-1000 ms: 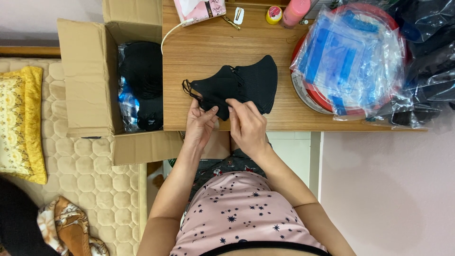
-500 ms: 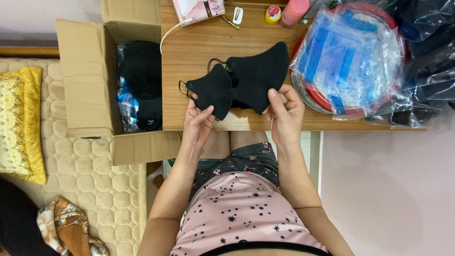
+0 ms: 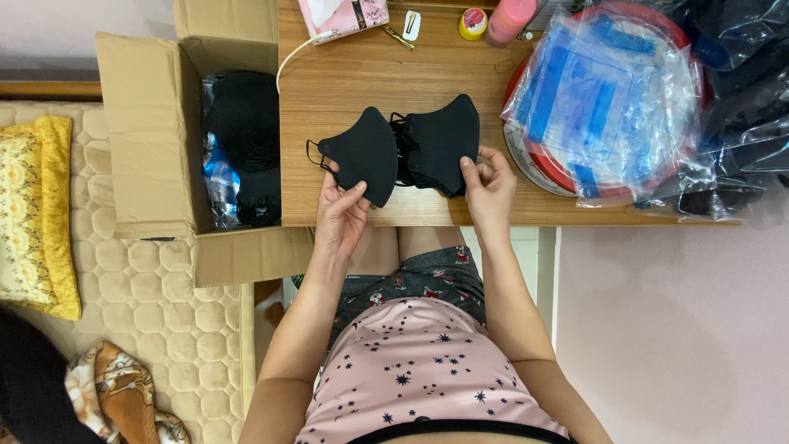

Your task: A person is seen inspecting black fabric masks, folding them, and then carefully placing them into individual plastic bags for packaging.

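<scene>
Across the upper half of the view runs a wooden tabletop (image 3: 362, 74), with an open cardboard box (image 3: 148, 140) standing against its left edge; dark packed goods fill the box. Over the right end of the tabletop lies a heap of clear plastic bags (image 3: 604, 99) with blue strips, resting on a round red-rimmed tray (image 3: 538, 160). Near the front edge, at the middle, are 2 black face masks. The left hand (image 3: 341, 218) pinches the lower rim of the left mask (image 3: 362, 156) between thumb and fingers, closed on it. The right hand (image 3: 489, 185) grips the lower right corner of the right mask (image 3: 444, 140) the same way. Both masks nearly touch at their inner ends, where their ear loops tangle. Along the back edge sit a pink bottle (image 3: 509, 18) and a small yellow-capped pot (image 3: 472, 23).
</scene>
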